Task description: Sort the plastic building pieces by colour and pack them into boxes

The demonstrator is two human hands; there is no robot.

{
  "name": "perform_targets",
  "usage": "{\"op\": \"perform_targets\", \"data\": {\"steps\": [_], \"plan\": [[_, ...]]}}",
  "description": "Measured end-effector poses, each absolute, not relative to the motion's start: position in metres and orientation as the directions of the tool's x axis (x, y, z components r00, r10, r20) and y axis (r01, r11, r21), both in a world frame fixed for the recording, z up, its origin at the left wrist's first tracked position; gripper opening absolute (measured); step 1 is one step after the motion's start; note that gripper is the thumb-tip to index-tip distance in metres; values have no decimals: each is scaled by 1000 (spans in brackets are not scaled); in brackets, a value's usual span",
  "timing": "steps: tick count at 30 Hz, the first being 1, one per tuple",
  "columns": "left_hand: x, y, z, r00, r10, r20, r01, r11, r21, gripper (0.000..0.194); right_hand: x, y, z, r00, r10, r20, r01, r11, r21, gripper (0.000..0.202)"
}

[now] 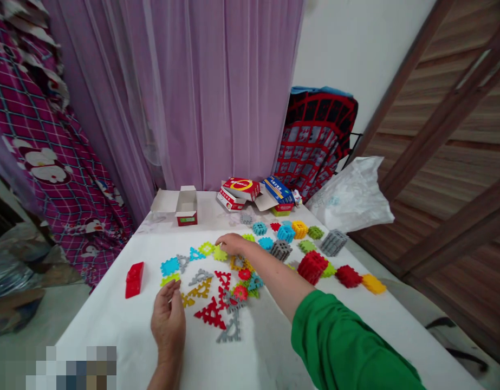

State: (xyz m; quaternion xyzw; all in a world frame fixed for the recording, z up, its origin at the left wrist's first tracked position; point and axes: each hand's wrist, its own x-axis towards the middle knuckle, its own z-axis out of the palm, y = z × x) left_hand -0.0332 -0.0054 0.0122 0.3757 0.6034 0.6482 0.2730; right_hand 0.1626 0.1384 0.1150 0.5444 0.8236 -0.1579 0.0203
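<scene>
My right hand point(232, 244) reaches across the table with its fingertips bent down onto a yellow-green toothed plastic building piece point(220, 253). This piece is at the right end of a curved row holding another yellow-green piece point(206, 248), a blue triangle point(196, 254), a grey piece point(182, 262) and a blue square point(169, 266). Nearer to me, my left hand point(168, 317) is loosely curled, thumb and fingers apart, just below a yellow-green piece point(170, 279). To its right lie red triangles point(211, 313), yellow triangles point(200, 288) and grey triangles point(232, 329).
Stacks of toothed pieces, red point(312, 267), grey point(333, 242) and blue point(286, 233), stand on the right. A red plastic object point(134, 279) lies at left. An open box point(187, 206), flattened cartons point(241, 189) and a plastic bag point(351, 195) are farther back.
</scene>
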Motion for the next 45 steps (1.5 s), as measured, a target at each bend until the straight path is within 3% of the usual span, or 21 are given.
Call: {"op": "perform_targets", "data": {"steps": [9, 19, 29, 37, 40, 45], "plan": [[-34, -5, 19, -570, 810, 136, 98, -97, 990, 41, 157, 125, 105, -379, 912, -156, 925, 369, -90, 48], [-35, -3, 21, -569, 817, 90, 49, -76, 996, 42, 147, 120, 104, -397, 905, -154, 917, 396, -34, 44], [-35, -5, 24, -568, 820, 71, 47, -54, 997, 46, 199, 100, 169, -349, 936, 45, 934, 351, -59, 63], [-39, -4, 24, -535, 841, 78, 77, -44, 996, 56, 323, 34, 212, -15, 974, 227, 980, 59, -190, 66], [-39, -7, 30, -513, 851, 113, 139, -47, 989, 55, 371, 10, 215, 172, 960, 220, 972, -129, -198, 63], [-35, -10, 34, -502, 849, 164, 224, -56, 973, 53, 428, -13, 198, 413, 904, 108, 910, -404, -92, 60]]}}
